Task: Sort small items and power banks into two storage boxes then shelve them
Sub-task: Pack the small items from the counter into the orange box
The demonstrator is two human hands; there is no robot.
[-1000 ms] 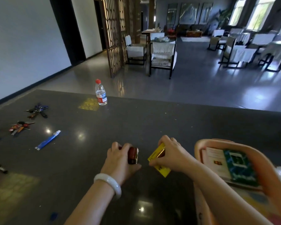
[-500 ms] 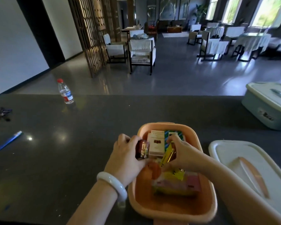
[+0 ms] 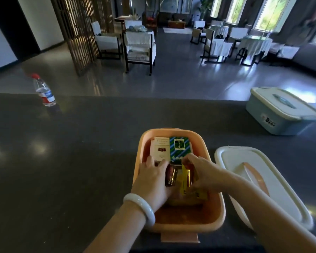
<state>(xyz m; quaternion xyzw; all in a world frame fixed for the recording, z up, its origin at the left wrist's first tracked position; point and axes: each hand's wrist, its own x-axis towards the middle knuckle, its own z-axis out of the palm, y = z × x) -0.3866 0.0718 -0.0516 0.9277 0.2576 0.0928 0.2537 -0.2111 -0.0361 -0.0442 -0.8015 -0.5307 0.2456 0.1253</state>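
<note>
An open orange storage box [image 3: 217, 212] stands on the dark counter in front of me. At its far end lie a white pack [image 3: 160, 148] and a green-and-blue pack [image 3: 181, 149]. My left hand [image 3: 151, 181] is inside the box and grips a small dark red shiny box [image 3: 171, 176]. My right hand [image 3: 202, 172] is inside too and pinches a yellow packet [image 3: 184, 181], held on edge. The items beneath both hands are mostly hidden.
The orange box's white lid [image 3: 259, 183] lies on the counter to its right. A closed pale blue storage box [image 3: 285, 114] sits at the far right. A water bottle [image 3: 44, 91] stands far left near the counter's back edge. Chairs and tables fill the room beyond.
Both hands carried the red box and the yellow packet from the counter on the left over to the orange box, then lowered them inside. The view swung right.
</note>
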